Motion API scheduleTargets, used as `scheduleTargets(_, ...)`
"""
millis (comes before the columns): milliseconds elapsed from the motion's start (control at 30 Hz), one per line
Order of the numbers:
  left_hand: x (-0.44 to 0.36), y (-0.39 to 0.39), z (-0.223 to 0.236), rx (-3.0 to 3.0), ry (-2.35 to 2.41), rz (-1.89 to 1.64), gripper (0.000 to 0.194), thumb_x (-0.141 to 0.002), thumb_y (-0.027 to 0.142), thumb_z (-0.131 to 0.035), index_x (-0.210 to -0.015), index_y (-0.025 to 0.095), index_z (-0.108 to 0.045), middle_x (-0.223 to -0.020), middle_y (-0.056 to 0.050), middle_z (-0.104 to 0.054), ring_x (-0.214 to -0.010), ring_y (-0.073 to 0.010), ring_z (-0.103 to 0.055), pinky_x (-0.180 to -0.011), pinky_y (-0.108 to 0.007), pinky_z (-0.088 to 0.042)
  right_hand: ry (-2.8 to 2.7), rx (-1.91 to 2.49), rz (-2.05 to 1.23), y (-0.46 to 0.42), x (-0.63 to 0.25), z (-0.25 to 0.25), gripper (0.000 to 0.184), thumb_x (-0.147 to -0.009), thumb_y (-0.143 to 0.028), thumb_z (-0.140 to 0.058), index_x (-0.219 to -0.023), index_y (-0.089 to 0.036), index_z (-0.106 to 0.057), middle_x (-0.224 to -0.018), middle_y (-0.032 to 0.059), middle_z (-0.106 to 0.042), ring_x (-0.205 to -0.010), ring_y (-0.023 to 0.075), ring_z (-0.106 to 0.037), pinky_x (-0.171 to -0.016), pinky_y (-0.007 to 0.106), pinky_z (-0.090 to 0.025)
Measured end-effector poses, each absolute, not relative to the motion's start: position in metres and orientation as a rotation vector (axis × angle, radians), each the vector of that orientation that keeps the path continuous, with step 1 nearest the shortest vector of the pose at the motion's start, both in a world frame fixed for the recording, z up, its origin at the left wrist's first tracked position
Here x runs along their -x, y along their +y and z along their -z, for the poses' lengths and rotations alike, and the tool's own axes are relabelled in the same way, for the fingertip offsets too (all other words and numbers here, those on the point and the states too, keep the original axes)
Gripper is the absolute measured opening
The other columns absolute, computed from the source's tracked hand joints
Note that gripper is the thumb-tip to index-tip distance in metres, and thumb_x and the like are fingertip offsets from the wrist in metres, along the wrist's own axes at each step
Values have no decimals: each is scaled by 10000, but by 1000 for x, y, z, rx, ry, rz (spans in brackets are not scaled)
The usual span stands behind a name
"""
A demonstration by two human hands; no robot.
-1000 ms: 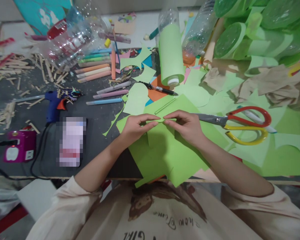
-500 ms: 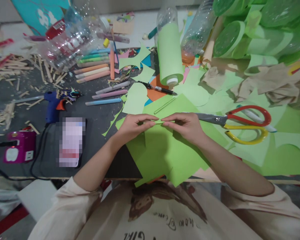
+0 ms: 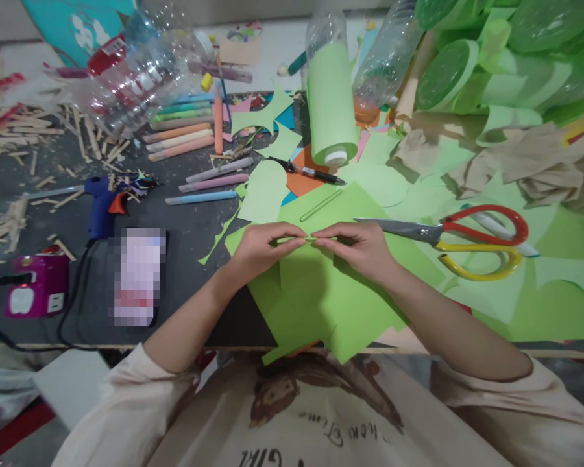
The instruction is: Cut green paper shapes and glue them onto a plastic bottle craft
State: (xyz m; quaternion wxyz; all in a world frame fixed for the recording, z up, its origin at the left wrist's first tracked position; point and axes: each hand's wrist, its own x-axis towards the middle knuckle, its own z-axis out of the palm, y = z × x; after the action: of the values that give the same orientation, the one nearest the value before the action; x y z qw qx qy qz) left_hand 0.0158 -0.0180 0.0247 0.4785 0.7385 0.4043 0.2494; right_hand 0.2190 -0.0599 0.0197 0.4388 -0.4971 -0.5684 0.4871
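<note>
Between my fingertips runs a narrow strip of green paper (image 3: pixel 309 238), mostly hidden by the fingers. My left hand (image 3: pixel 265 246) pinches its left end, thumb below and fingers above. From the other side my right hand (image 3: pixel 357 246) pinches it the same way, the two sets of fingertips almost meeting. Both hands are over a sheet of bright green paper (image 3: pixel 311 305). Just beyond them a thin rolled green paper stick (image 3: pixel 321 205) rests on that sheet. To the right of my right hand lie scissors (image 3: pixel 431 232) with one red and one yellow handle.
A bottle wrapped in green paper (image 3: pixel 331 104) lies beyond a black pen (image 3: pixel 316 174). On the left are a blue glue gun (image 3: pixel 100 207), a phone (image 3: pixel 139 275) and a purple box (image 3: pixel 39 285) with a cable. Crumpled brown paper (image 3: pixel 530 162) lies at right.
My right hand has shifted slightly left, uncovering more of the scissors' blade tip. The fingers of both hands have closed a little tighter around the strip.
</note>
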Motion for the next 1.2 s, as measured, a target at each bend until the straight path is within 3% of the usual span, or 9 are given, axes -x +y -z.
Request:
scheduleTargets(333,-12,-14,-28,-1708,1100,-685,309,-805,481,-699,-826,189,-799,-843,-51,-791,-774,-176,-728,-728,-225,-565,-1243,1332,-1231,-56,-223,-18,157,-712,-344,-779,-783,-211,-823,-535,8,-650,-479,98,-460,-461,251,-358)
scheduleTargets(633,-8,-9,-27,-1666,1036,-672,289,-786,432,-735,-952,207,-806,-965,-58,-793,-878,-188,-743,-803,-218,-574,-1189,1359,-1253,-53,-224,-22,184,-673,-396,-813,-733,-222,-814,-554,12,-658,-498,103,-467,-478,259,-381)
scheduleTargets(1000,-9,-9,-26,-1651,1051,-696,257,-795,410,-724,-890,186,-808,-914,-66,-795,-847,-188,-739,-790,-228,-572,-1157,1321,-1268,-53,-223,-23,101,-667,-298,-805,-736,-224,-817,-548,8,-657,-490,93,-467,-471,245,-379)
scheduleTargets(1200,-9,-9,-26,-1649,1060,-692,252,-806,405,-701,-862,182,-805,-866,-54,-793,-788,-164,-725,-750,-213,-559,-1186,1347,-1261,-54,-223,-22,153,-674,-356,-806,-741,-218,-817,-539,11,-650,-485,96,-458,-459,247,-366)
